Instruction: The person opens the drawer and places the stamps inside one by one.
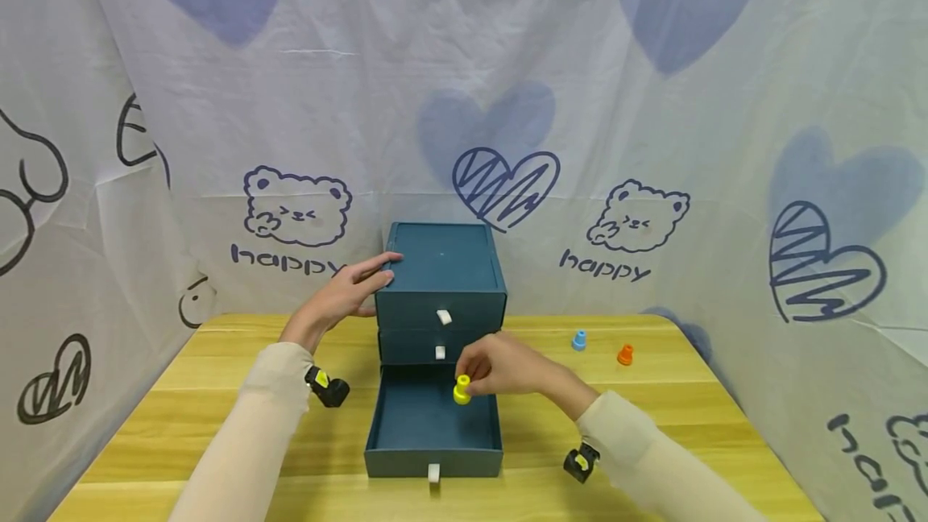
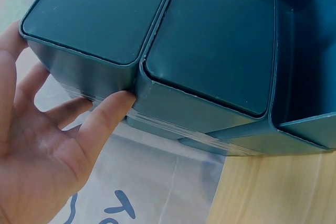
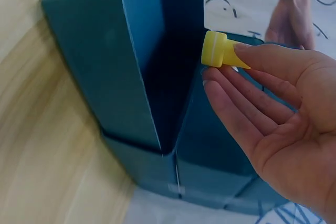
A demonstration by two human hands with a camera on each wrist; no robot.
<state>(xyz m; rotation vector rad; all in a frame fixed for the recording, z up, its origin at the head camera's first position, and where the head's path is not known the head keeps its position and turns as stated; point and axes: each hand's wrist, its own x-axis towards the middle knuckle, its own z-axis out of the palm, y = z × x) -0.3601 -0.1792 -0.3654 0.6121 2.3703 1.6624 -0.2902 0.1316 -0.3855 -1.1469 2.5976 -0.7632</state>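
Observation:
A dark teal drawer unit point(image 1: 442, 264) has its bottom drawer point(image 1: 433, 457) pulled out toward me; the inside that shows is bare. My left hand point(image 1: 339, 296) rests on the unit's upper left, and in the left wrist view its extended fingers point(image 2: 107, 115) touch the side wall. Over the pulled-out drawer, my right hand point(image 1: 503, 365) pinches a small yellow stepped peg point(image 1: 461, 391) between thumb and fingers. The right wrist view shows the peg's wide ringed end point(image 3: 212, 49) pointing away from the palm. Both upper drawers are closed.
On the wooden table point(image 1: 551, 425) to the right stand a light blue peg point(image 1: 579, 341) and an orange peg point(image 1: 626, 355). White cloth point(image 1: 391, 119) printed with hearts and bears hangs behind and at both sides. White pull tabs point(image 1: 433, 473) stick out from the drawer fronts.

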